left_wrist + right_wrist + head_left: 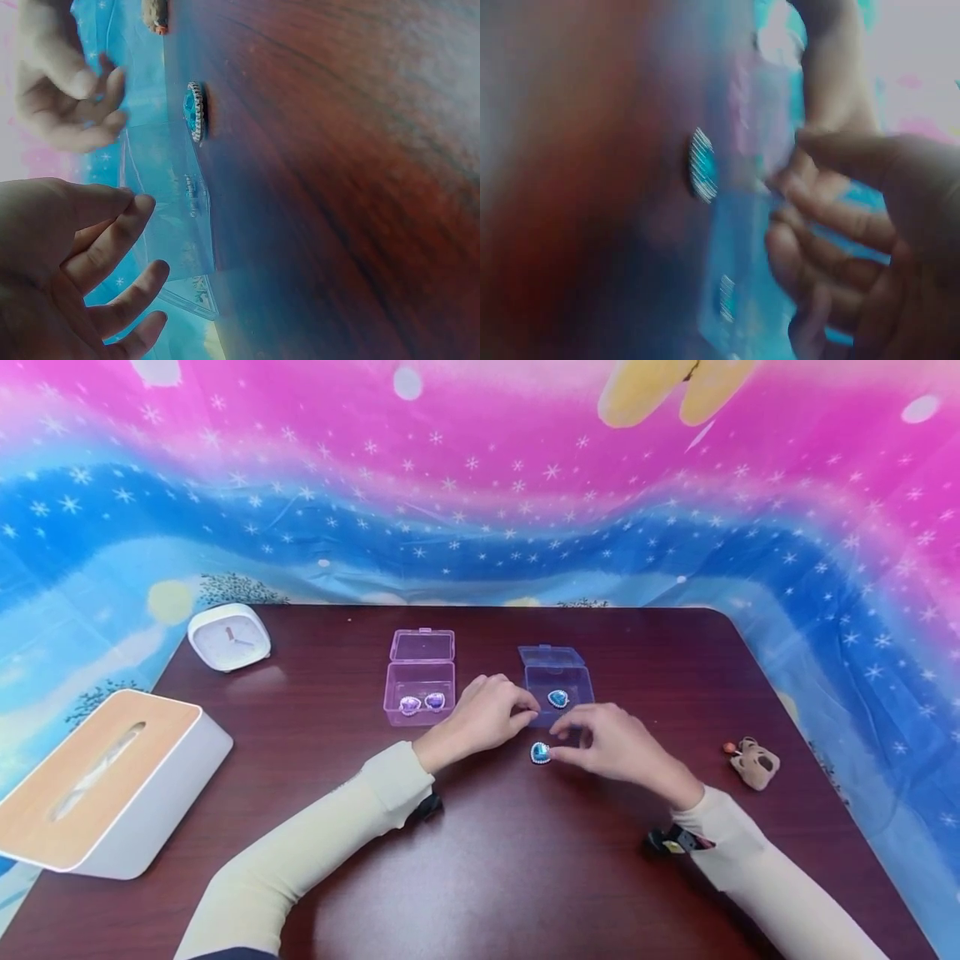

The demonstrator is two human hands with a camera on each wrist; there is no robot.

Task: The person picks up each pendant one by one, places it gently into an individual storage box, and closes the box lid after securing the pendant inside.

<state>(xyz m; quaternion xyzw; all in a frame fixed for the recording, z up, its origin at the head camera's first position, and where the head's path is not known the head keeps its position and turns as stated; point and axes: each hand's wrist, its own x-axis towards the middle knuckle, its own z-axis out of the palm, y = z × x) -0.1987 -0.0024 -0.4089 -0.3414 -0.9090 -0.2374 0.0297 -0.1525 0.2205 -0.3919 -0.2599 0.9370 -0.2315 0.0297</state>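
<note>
A blue heart-shaped gem [540,753] with a beaded silver edge lies on the table in front of a clear blue plastic box [551,656], whose lid is tipped back. Inside that box is another blue heart gem [557,698]. My right hand [611,743] hovers beside the loose gem, thumb and fingers parted; in the right wrist view the gem [703,166] sits apart from the fingertips. At the box's left front corner is my left hand [487,710], its fingers [105,251] loosely bent with nothing in them. Parts of the blue box are hidden behind both hands.
Left of the blue box stands an open pink plastic box [422,647] with two purple heart gems [422,702]. A white clock [228,637] and a tissue box [120,785] are on the left. On the right lies a small brown plush toy [753,764].
</note>
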